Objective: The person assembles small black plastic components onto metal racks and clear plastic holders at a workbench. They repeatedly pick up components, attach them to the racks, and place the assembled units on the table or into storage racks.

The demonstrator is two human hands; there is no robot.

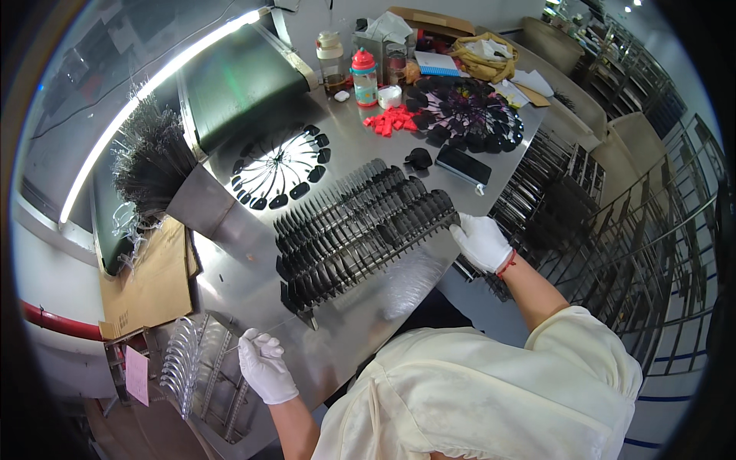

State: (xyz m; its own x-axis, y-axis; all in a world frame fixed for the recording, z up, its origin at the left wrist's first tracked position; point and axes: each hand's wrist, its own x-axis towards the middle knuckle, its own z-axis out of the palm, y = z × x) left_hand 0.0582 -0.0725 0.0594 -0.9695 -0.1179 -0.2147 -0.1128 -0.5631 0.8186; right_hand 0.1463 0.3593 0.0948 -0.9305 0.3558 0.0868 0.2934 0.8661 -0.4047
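Observation:
My right hand (483, 242), in a white glove, grips the right end of a metal rack (366, 276). Rows of dark, rounded, lens-like pieces (356, 230) stand upright in that rack on the steel table. At the lower left, my gloved left hand (265, 366) has its fingers curled, with what looks like a thin wire running between them. Beside it sits another metal rack (217, 360) with a row of clear curved pieces (181, 360). Beyond the dark rows, dark pieces on thin stalks lie in a ring (314, 175) on a bright patch.
A metal holder (201, 201) full of thin wires stands left, near cardboard (149, 284) and a green conveyor belt (241, 84). Farther back are bottles (365, 78), red scraps (391, 120), a dark ring of pieces (468, 113) and a phone (463, 164). Wire shelving (652, 230) stands right.

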